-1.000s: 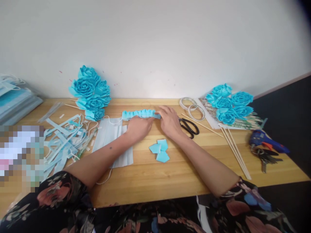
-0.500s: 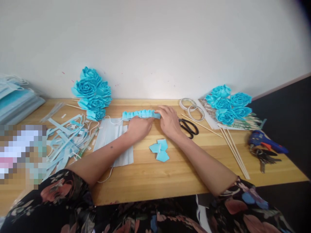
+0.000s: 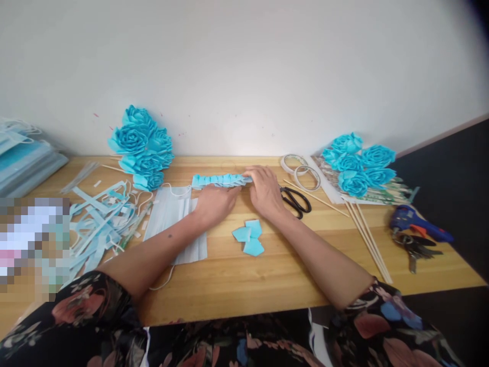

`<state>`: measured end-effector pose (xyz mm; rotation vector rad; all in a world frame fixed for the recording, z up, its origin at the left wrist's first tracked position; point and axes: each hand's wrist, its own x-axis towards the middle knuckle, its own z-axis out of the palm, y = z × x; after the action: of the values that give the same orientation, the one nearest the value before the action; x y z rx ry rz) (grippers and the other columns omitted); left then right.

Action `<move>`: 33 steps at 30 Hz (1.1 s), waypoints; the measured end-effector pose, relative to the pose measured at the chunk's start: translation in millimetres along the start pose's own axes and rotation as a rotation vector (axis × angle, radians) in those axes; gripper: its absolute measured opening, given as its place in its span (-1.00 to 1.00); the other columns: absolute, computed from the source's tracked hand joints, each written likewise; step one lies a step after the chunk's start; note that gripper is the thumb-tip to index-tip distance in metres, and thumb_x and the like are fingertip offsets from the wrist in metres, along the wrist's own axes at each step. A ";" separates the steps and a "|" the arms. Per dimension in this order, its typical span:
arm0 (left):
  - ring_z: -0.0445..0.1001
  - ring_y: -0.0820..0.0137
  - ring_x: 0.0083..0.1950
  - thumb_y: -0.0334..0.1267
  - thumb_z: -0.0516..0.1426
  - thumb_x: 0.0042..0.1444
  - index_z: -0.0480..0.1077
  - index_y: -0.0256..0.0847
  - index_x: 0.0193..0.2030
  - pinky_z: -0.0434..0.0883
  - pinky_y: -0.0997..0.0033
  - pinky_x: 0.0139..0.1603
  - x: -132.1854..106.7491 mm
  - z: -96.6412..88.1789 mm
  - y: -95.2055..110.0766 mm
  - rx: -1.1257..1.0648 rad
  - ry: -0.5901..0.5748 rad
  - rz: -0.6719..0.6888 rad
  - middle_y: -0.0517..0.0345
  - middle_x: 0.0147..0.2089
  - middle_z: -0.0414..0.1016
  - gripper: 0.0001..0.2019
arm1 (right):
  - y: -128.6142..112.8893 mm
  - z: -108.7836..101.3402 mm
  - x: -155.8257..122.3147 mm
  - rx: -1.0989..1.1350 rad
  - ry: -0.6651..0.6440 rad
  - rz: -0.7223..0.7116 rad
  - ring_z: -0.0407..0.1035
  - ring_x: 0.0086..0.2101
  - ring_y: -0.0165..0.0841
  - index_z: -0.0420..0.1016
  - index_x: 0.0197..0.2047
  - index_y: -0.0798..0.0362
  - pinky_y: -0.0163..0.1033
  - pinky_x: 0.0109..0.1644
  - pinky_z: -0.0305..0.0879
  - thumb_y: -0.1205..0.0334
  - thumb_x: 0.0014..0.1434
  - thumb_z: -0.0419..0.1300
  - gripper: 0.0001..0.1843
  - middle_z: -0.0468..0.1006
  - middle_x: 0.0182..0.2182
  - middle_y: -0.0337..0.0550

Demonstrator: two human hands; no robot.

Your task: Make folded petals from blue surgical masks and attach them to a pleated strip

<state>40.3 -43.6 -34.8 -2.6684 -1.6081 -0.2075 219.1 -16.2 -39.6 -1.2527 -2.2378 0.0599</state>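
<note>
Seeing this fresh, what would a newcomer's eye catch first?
Probably the left bunch of bright blue flowers and the right bunch, toward the back of the wooden table. Between them, the left hand and right hand touch a ruffled blue strip. Pale-blue scraps lie at the left.

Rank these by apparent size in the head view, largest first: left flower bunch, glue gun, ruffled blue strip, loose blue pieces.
1. Left flower bunch
2. Glue gun
Ruffled blue strip and loose blue pieces: too close to rank; the strip is longer but narrower, and partly hidden.
</note>
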 end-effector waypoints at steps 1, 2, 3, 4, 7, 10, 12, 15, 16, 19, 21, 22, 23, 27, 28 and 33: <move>0.51 0.30 -0.35 -0.30 -0.13 0.34 0.49 -0.17 -0.04 0.36 0.28 -0.23 -0.3 -0.3 0.1 -0.001 -0.009 -0.007 -0.01 -0.27 0.61 -0.64 | 0.4 0.4 -0.1 0.001 -0.003 -0.002 0.26 0.13 -0.14 0.45 0.01 0.08 0.01 0.29 0.06 0.57 0.03 -0.03 -0.49 0.51 0.07 0.02; 0.51 0.29 -0.34 -0.30 -0.13 0.34 0.49 -0.20 -0.07 0.36 0.27 -0.21 -0.6 -0.2 0.2 -0.001 -0.019 -0.021 -0.02 -0.28 0.61 -0.64 | 0.9 0.8 -0.3 0.001 -0.007 -0.006 0.26 0.13 -0.14 0.46 0.01 0.08 0.01 0.28 0.07 0.57 0.03 -0.03 -0.49 0.51 0.07 0.02; 0.51 0.28 -0.34 -0.29 -0.13 0.34 0.48 -0.22 -0.09 0.37 0.26 -0.20 -0.9 0.0 0.2 -0.001 -0.026 -0.044 -0.04 -0.29 0.60 -0.65 | 1.4 1.2 -0.4 -0.001 -0.010 -0.011 0.26 0.13 -0.13 0.47 -0.01 0.07 0.01 0.27 0.08 0.57 0.04 -0.02 -0.50 0.51 0.07 0.02; 0.51 0.26 -0.35 -0.27 -0.13 0.34 0.48 -0.23 -0.09 0.37 0.24 -0.19 -1.2 0.6 0.1 -0.002 -0.029 -0.074 -0.04 -0.32 0.59 -0.65 | 2.1 1.7 -0.6 -0.002 -0.011 -0.018 0.26 0.12 -0.13 0.49 -0.02 0.07 0.01 0.26 0.10 0.57 0.04 -0.02 -0.51 0.51 0.07 0.02; 0.53 0.20 -0.33 -0.22 -0.12 0.33 0.42 -0.24 0.05 0.38 0.22 -0.17 -2.0 3.1 -0.5 -0.011 -0.017 -0.169 -0.03 -0.35 0.57 -0.64 | 4.5 3.0 -1.2 -0.004 0.000 -0.045 0.27 0.09 -0.10 0.54 -0.10 0.07 0.03 0.22 0.14 0.57 0.05 -0.01 -0.55 0.50 0.09 0.02; 0.55 0.19 -0.29 -0.24 -0.10 0.32 0.35 -0.19 0.19 0.38 0.21 -0.15 -1.5 5.7 -1.3 -0.027 -0.017 -0.191 0.00 -0.33 0.58 -0.61 | 7.3 5.1 -1.6 0.008 0.020 -0.072 0.29 0.07 -0.10 0.57 -0.15 0.07 0.04 0.20 0.16 0.57 0.04 0.00 -0.57 0.52 0.08 0.00; 0.55 0.21 -0.29 -0.26 -0.11 0.31 0.35 -0.15 0.22 0.38 0.23 -0.15 -0.2 6.2 -1.6 -0.035 -0.024 -0.180 0.01 -0.30 0.59 -0.59 | 9.0 7.1 -1.7 0.017 0.024 -0.082 0.31 0.06 -0.12 0.59 -0.17 0.06 0.04 0.20 0.16 0.58 0.04 0.00 -0.57 0.54 0.07 -0.03; 0.55 0.21 -0.29 -0.27 -0.12 0.31 0.41 -0.17 0.16 0.37 0.26 -0.20 2.0 4.2 -0.9 -0.021 -0.046 -0.169 -0.02 -0.28 0.60 -0.59 | 10.6 9.7 -1.8 0.020 0.024 -0.085 0.33 0.06 -0.13 0.60 -0.14 0.06 0.05 0.23 0.14 0.56 0.07 -0.01 -0.56 0.56 0.05 -0.04; 0.55 0.20 -0.29 -0.28 -0.13 0.32 0.43 -0.18 0.12 0.36 0.26 -0.21 2.5 3.1 -0.5 -0.012 -0.053 -0.160 -0.02 -0.28 0.60 -0.60 | 10.7 10.3 -1.9 0.017 0.026 -0.083 0.34 0.06 -0.13 0.59 -0.10 0.06 0.06 0.24 0.13 0.56 0.08 -0.02 -0.54 0.56 0.05 -0.03; 0.55 0.20 -0.29 -0.28 -0.14 0.32 0.48 -0.19 0.00 0.35 0.25 -0.21 2.9 -0.2 0.8 0.007 -0.064 -0.129 -0.03 -0.28 0.60 -0.62 | 9.6 10.4 -2.3 0.005 0.028 -0.075 0.32 0.07 -0.10 0.50 0.10 0.13 0.06 0.25 0.13 0.54 0.09 -0.03 -0.45 0.54 0.07 0.02; 0.55 0.21 -0.28 -0.28 -0.14 0.32 0.49 -0.20 -0.03 0.35 0.26 -0.20 2.6 -1.2 1.1 0.005 -0.064 -0.122 -0.03 -0.28 0.60 -0.63 | 8.3 9.6 -2.6 -0.001 0.025 -0.065 0.31 0.08 -0.09 0.41 0.20 0.16 0.06 0.25 0.12 0.53 0.09 -0.05 -0.39 0.53 0.08 0.05; 0.55 0.21 -0.28 -0.27 -0.13 0.32 0.49 -0.20 -0.04 0.35 0.26 -0.20 2.4 -1.3 1.0 0.003 -0.065 -0.122 -0.04 -0.28 0.60 -0.63 | 7.7 9.0 -2.7 0.000 0.026 -0.059 0.31 0.08 -0.09 0.39 0.22 0.17 0.06 0.25 0.12 0.54 0.09 -0.05 -0.37 0.53 0.08 0.05; 0.55 0.20 -0.28 -0.27 -0.13 0.32 0.49 -0.20 -0.04 0.35 0.25 -0.20 2.3 -1.0 0.8 0.001 -0.063 -0.121 -0.04 -0.27 0.60 -0.63 | 7.3 8.3 -2.7 0.003 0.030 -0.052 0.31 0.08 -0.09 0.39 0.22 0.16 0.06 0.25 0.11 0.54 0.08 -0.05 -0.37 0.53 0.07 0.04; 0.55 0.20 -0.26 -0.29 -0.12 0.31 0.48 -0.18 0.00 0.36 0.24 -0.17 2.4 1.8 0.0 -0.002 -0.051 -0.112 -0.03 -0.25 0.60 -0.64 | 6.9 6.2 -2.1 0.011 0.047 -0.005 0.32 0.06 -0.12 0.49 0.04 0.10 0.01 0.23 0.12 0.56 0.06 -0.03 -0.48 0.55 0.03 -0.01; 0.55 0.20 -0.26 -0.29 -0.12 0.31 0.48 -0.18 0.02 0.36 0.25 -0.17 2.5 2.6 -0.1 0.001 -0.053 -0.110 -0.02 -0.25 0.60 -0.63 | 7.1 5.8 -1.9 0.005 0.042 0.008 0.32 0.06 -0.12 0.50 0.00 0.09 0.00 0.22 0.13 0.56 0.06 -0.02 -0.51 0.56 0.02 -0.02; 0.54 0.21 -0.35 -0.30 -0.10 0.29 0.32 -0.15 0.25 0.36 0.28 -0.27 2.7 5.6 -0.8 0.044 -0.062 -0.124 0.01 -0.32 0.59 -0.57 | 7.3 5.6 -1.8 -0.036 -0.014 0.028 0.31 0.07 -0.11 0.53 -0.08 0.07 0.00 0.18 0.14 0.56 0.09 0.00 -0.58 0.55 0.04 0.01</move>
<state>41.4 -40.4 -40.0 -2.5696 -1.7763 -0.0915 222.7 -12.3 -47.3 -1.3064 -2.2426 0.0385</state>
